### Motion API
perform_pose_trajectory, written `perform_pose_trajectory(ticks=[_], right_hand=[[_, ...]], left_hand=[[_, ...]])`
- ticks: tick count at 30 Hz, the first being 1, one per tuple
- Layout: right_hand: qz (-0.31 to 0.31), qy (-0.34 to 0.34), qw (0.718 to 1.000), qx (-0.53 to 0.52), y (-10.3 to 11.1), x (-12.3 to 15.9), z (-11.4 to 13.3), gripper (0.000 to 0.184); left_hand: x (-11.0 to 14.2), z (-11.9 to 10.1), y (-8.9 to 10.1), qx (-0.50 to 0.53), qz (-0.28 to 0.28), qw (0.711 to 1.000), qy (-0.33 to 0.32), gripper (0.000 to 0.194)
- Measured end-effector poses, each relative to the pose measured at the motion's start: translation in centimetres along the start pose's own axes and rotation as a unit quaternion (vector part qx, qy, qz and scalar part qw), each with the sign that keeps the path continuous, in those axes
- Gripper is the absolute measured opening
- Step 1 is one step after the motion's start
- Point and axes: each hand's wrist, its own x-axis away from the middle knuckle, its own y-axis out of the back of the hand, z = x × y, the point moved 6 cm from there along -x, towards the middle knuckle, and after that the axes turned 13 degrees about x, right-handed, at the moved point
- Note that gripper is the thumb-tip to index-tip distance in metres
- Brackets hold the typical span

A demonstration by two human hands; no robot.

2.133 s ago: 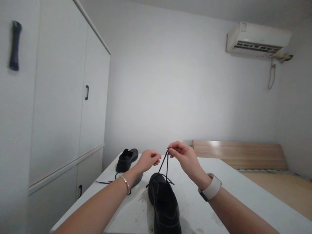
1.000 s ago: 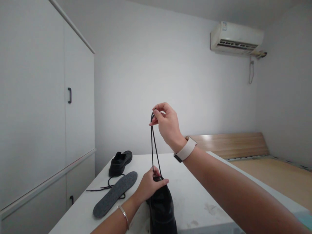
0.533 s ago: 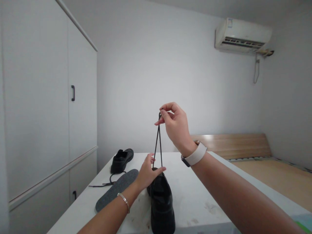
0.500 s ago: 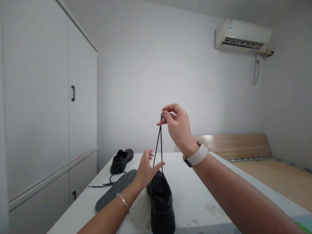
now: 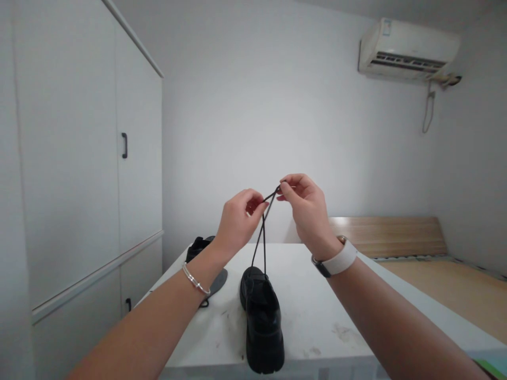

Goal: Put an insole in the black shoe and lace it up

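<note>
Head view, single entry.

Black shoe (image 5: 262,316): stands on the white surface (image 5: 325,301), toe toward the near edge, heel end away from the camera.

Shoelace (image 5: 263,232): black, two strands rising from the shoe's far end to a point between the hands, drawn fairly taut.

Left hand (image 5: 237,221): raised above the shoe, fingers curled closed, thumb and forefinger pinching one lace strand (silver bracelet on the wrist).

Right hand (image 5: 307,211): level with the left and close beside it, fingertips pinched shut on the lace end; a pale watch band sits on the wrist.

Second shoe (image 5: 197,248) and grey insole (image 5: 219,279): on the surface behind the left forearm, mostly hidden by it.

Room items: white wardrobe (image 5: 79,158) at left, air conditioner (image 5: 407,50) high on the wall, wooden bed frame (image 5: 392,237) at right.

Step judged in hand: both lace ends gathered up, ready for crossing or knotting. The next move would call for steady tension on both strands and a clean cross without losing either pinch.
</note>
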Motion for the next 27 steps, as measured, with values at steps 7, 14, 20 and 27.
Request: perform_pose_trajectory(ticks=[7, 14, 20, 27], right_hand=[[-0.137, -0.181, 0.964, -0.138, 7.8, -0.2, -9.6, 0.028], [-0.245, -0.246, 0.937, -0.039, 17.3, 5.0, -18.9, 0.035], [-0.233, -0.269, 0.933, 0.057, 18.7, 10.7, -23.2, 0.043], [0.141, -0.279, 0.946, 0.083, 7.4, 14.2, -22.6, 0.039]], left_hand=[[2.5, 9.7, 7.1, 0.358, -0.199, 0.880, 0.239, 0.022], [10.8, 17.1, 15.1, 0.311, -0.283, 0.832, 0.362, 0.015], [16.3, 20.0, 16.5, 0.183, -0.262, 0.863, 0.390, 0.034], [14.4, 18.1, 11.5, 0.011, -0.047, 0.939, 0.341, 0.036]])
